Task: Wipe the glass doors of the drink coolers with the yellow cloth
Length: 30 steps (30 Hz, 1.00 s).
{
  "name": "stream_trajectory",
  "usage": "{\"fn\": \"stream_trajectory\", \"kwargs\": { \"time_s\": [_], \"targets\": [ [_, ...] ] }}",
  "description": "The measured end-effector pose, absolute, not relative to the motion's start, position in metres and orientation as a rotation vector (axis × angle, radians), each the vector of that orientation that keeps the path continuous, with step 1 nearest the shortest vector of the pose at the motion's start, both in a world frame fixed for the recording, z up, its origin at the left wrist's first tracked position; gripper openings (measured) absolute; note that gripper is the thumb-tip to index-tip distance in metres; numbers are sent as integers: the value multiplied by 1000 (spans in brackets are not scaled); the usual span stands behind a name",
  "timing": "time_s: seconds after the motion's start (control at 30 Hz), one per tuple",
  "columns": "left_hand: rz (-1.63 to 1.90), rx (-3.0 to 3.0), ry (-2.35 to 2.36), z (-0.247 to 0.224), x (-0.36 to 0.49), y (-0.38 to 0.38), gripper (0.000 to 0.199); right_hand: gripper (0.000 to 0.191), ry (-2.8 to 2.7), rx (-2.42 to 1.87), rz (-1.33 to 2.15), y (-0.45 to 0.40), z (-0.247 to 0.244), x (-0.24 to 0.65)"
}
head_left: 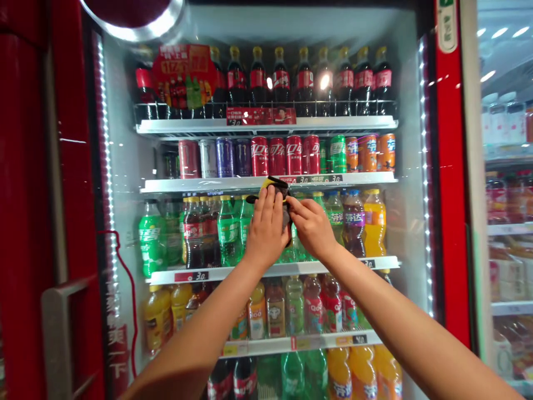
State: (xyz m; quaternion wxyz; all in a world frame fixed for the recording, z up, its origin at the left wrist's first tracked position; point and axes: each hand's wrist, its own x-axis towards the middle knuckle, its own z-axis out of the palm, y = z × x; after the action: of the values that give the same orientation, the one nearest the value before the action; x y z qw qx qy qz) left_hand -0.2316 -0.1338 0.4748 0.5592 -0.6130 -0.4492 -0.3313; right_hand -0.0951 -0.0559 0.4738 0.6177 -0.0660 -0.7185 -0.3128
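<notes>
- One red-framed cooler (453, 194) shows four white shelf edges (187, 129).
- Left hand (266, 225), arm raised: fingers straight, together, flat over the cloth; cannot tell whether they grip.
- Right hand (312, 225), arm raised: fingers bent, thumb and forefinger clamped on the cloth's side.
- Four red cans (293, 155) mid-shelf, three orange ones (369, 154) by its right end.
- One cloth (283, 190), dark grey, yellow-trimmed, bunched, overlaps the second shelf's front edge.

Your left arm (200, 326) and right arm (395, 303) reach up and in. Your left hand (268, 225) has straight fingers pointing up. Your right hand (311, 225) curls close beside it.
</notes>
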Motion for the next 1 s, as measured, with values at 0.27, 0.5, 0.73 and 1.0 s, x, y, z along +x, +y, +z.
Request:
{"fn": "stream_trajectory", "kwargs": {
  "time_s": [0.27,0.5,0.73,1.0],
  "targets": [
    [-853,-1381,-1093,531,-195,-104,74,32,-1635,-174,-755,-36,533,-63],
    [-704,-1488,-1090,477,-166,-98,76,35,-1594,-238,-713,-23,464,-29],
    [-751,-1440,-1078,500,-182,-101,72,28,-1611,-231,-753,-27,494,-46],
    [-748,-1547,-1010,519,-128,-69,73,36,-1490,-294,-648,-3,498,2]
  ]
}}
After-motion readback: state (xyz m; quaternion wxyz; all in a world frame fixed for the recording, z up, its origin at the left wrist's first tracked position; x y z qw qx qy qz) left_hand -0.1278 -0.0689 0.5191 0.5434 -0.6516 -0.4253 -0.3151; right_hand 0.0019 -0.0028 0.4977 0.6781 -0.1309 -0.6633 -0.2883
